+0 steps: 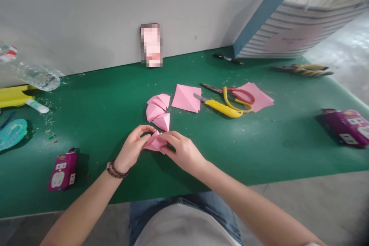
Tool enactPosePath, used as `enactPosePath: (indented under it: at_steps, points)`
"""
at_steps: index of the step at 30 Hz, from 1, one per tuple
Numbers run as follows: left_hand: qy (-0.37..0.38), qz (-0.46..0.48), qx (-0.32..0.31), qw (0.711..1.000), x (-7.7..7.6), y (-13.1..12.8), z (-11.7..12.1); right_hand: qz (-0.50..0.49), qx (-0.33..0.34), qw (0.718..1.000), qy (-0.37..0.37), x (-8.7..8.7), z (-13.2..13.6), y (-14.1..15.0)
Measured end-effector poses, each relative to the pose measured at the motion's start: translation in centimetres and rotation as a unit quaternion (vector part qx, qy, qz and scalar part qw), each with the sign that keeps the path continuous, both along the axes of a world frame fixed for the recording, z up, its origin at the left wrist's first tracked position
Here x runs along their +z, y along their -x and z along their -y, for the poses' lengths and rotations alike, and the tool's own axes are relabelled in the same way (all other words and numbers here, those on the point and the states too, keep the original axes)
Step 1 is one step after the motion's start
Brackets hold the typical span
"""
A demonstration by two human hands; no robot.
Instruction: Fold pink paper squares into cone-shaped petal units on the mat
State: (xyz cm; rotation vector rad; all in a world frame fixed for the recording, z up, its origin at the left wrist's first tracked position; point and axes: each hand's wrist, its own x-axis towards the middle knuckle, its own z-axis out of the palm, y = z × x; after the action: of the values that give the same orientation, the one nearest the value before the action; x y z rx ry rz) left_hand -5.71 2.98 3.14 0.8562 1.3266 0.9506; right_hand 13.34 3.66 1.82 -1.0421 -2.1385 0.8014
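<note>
A small folded piece of pink paper (155, 142) is held between both hands, just above the green tabletop. My left hand (137, 144) pinches its left side, thumb in front and fingers behind. On the right side, my right hand (179, 147) grips the same paper with thumb and fingers. Right behind it lies a group of folded pink paper pieces (155, 110), arranged in a curve. Farther right are a creased pink paper square (186, 98) and more pink paper (263, 98), partly under the scissors (227, 94). A yellow utility knife (221, 107) rests against the scissors and the square.
Purple power sockets (62, 171) (347, 127) stand at left and right. At the back right are a striped bag (291, 27), pliers (305, 70) and a pen (227, 59). A plastic bottle (36, 75), a glue gun-like yellow tool (14, 97) and a phone (151, 44) are near the wall.
</note>
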Motion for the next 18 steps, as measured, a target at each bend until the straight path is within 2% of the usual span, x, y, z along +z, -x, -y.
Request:
enactPosePath:
  at_steps: [4,7,10,14,16,18]
  points:
    - [0.001,-0.003,-0.023,1.0,0.4,-0.3,0.1,0.012,0.01,0.998,-0.067,-0.1,0.2,0.2]
    - [-0.002,0.039,-0.034,0.999,0.7,-0.7,0.2,0.004,0.022,0.997,-0.079,0.2,0.1,-0.2]
    - [-0.011,0.075,-0.029,0.997,0.8,-1.5,0.2,-0.005,0.0,0.999,-0.041,0.8,-0.3,-1.1]
    - [-0.067,0.081,-0.005,0.994,0.9,-3.2,-0.7,-0.039,0.017,0.998,0.045,1.4,-1.5,-2.5]
    - [-0.104,0.049,-0.004,0.993,1.0,-3.8,-1.3,-0.077,0.01,0.994,0.079,1.4,-2.7,-2.8]
    - [-0.148,-0.032,0.012,0.988,1.0,-3.9,-1.8,-0.118,-0.009,0.987,0.108,1.3,-4.3,-2.7]
